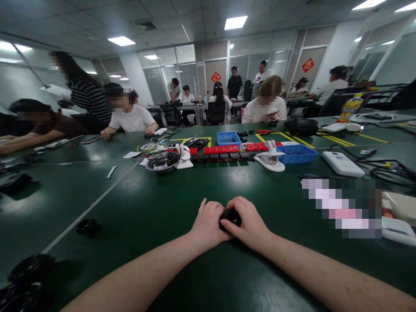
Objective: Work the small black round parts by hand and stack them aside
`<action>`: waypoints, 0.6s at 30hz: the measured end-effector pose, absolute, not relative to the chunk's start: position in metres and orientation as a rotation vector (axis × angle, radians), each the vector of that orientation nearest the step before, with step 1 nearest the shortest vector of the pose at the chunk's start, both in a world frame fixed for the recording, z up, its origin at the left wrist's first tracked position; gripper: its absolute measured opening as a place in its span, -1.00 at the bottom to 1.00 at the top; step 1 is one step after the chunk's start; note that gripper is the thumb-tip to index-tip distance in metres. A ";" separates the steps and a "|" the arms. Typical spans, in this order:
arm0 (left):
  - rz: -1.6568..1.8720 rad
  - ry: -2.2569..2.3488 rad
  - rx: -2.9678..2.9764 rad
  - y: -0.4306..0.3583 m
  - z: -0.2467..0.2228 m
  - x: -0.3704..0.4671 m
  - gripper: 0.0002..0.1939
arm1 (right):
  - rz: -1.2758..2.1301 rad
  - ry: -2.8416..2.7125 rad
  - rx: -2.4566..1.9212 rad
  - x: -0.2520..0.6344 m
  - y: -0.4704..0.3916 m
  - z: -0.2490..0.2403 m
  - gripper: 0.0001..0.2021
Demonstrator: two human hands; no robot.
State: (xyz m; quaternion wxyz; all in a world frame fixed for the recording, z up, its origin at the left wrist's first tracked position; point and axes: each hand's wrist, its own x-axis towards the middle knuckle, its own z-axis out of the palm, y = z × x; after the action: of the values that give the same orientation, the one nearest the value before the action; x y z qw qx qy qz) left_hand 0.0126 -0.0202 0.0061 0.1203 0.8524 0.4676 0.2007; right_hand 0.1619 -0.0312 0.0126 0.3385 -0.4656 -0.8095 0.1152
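A small black ring-shaped bundle, which looks like a coiled cable point(231, 218), is held low over the green table between my two hands. My left hand point(209, 220) closes around its left side, with the fingertips partly hidden. From the right, my right hand point(248, 221) grips it, thumb across the front and fingers curled over the far side. A similar black coil point(88, 227) lies apart on the table to the left. More black coiled cables point(30, 268) sit at the lower left edge.
Farther back stand a bowl of cables point(162, 162), red socket strips point(225, 148), a white clamp point(270, 157) and a blue tray point(297, 154). A wrench point(111, 172) lies at left, a white box point(342, 164) at right. Several people sit or stand around the green table point(146, 203) and beyond.
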 end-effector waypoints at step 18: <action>0.509 0.940 2.570 -0.013 0.006 0.005 -0.61 | 0.290 -2.388 -0.574 0.167 -0.051 0.028 -0.84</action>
State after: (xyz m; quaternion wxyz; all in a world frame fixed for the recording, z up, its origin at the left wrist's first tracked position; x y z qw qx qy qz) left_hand 0.0050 -0.0128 0.0058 0.1784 0.9085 0.3323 0.1798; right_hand 0.1667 -0.0512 0.0281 0.3282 -0.2193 -0.9121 0.1109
